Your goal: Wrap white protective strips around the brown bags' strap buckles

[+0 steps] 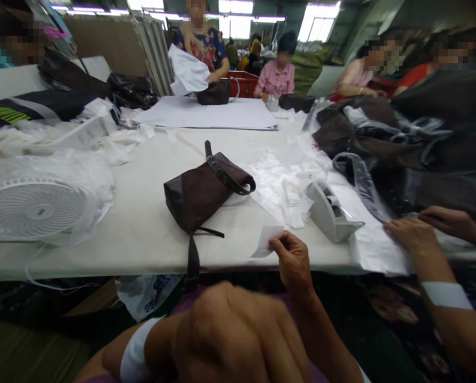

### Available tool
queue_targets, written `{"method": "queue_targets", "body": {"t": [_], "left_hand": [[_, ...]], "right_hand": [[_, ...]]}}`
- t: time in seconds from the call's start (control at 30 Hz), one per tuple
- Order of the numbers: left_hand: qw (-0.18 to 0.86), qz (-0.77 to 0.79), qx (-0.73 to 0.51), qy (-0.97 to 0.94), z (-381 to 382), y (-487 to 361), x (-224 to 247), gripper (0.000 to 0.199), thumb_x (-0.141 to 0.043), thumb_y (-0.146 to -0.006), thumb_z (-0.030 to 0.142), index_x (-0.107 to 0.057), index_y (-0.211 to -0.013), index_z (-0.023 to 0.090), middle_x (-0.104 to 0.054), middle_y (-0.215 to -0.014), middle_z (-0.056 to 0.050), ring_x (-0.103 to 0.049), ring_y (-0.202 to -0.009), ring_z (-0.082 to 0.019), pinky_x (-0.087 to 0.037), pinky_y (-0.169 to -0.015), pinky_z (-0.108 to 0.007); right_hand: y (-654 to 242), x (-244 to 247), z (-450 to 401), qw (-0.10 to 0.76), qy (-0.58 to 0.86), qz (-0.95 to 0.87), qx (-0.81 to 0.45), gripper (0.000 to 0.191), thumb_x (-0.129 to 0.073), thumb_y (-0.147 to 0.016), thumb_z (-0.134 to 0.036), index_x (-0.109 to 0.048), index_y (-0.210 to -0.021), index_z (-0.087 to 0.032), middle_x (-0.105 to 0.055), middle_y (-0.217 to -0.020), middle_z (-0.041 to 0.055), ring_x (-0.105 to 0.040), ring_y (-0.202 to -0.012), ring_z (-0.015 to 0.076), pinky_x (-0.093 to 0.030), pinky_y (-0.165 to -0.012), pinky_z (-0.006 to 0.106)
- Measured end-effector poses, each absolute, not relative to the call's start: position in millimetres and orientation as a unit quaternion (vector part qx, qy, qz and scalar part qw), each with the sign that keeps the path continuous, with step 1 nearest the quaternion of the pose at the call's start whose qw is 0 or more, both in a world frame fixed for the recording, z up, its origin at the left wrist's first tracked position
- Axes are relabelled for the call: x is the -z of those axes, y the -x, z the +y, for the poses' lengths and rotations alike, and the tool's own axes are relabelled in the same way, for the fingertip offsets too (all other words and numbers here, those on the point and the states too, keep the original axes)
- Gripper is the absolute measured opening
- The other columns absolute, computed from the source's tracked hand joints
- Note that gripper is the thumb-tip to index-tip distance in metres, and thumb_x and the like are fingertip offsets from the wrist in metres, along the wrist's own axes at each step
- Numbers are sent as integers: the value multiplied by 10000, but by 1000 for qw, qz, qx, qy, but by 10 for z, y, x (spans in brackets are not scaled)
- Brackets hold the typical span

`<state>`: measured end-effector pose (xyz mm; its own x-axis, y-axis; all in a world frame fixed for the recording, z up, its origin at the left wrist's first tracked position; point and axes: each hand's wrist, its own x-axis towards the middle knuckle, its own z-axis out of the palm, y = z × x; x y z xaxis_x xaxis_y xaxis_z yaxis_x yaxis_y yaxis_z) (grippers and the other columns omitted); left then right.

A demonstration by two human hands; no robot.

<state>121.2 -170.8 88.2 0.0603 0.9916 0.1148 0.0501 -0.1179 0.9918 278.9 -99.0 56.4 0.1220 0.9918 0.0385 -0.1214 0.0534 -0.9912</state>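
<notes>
Between thumb and fingers, my right hand (294,258) pinches a small white paper slip (267,240) at the table's front edge. My left hand (238,332) is raised close to the camera, large and blurred, its fingers curled; whatever it may hold is hidden. A dark brown bag (202,194) lies on its side on the white table (142,213), with a studded strap (222,175) across its upper part. Another strap (193,258) hangs from the bag over the front edge.
A fan (34,210) in plastic lies left. Right of my right hand are thin white sheets (278,186) and a grey tape dispenser (329,213). A co-worker's hands (413,234) touch dark bags (441,186) at right. White boards (210,113) lie at the back.
</notes>
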Motion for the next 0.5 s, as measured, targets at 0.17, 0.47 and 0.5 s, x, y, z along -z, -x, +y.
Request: {"method": "queue_targets", "body": {"t": [0.17,0.47,0.5], "left_hand": [[471,503,-490,-533,-1112,-1168,-729,417,-688,-692,306,-612,-1085,187,-594,-875,-30,-451,-608,-99,-398,-596,-244],[539,506,-463,-489,-992,-1303,-432,183,-669,-713,322,-651,-726,140,-574,-652,-2,-483,-601,-114,-362,-583,-237],[545,510,-463,-478,-994,-1307,-423,185,-669,-708,318,-626,-683,140,-552,-614,10,-469,-581,-107,-349,-566,-232]], "right_hand": [[-2845,-516,-1018,521,496,-479,-503,164,-687,-705,-292,-587,-652,-174,-512,-584,-29,-435,-558,101,-345,-531,215],[-2819,-373,-1051,417,516,-549,-509,196,-664,-734,-358,-621,-718,-167,-568,-611,-14,-484,-563,120,-379,-543,231],[-2815,-357,-1053,410,518,-548,-512,197,-663,-736,-360,-621,-723,-169,-571,-613,-14,-487,-565,122,-380,-540,231]]}}
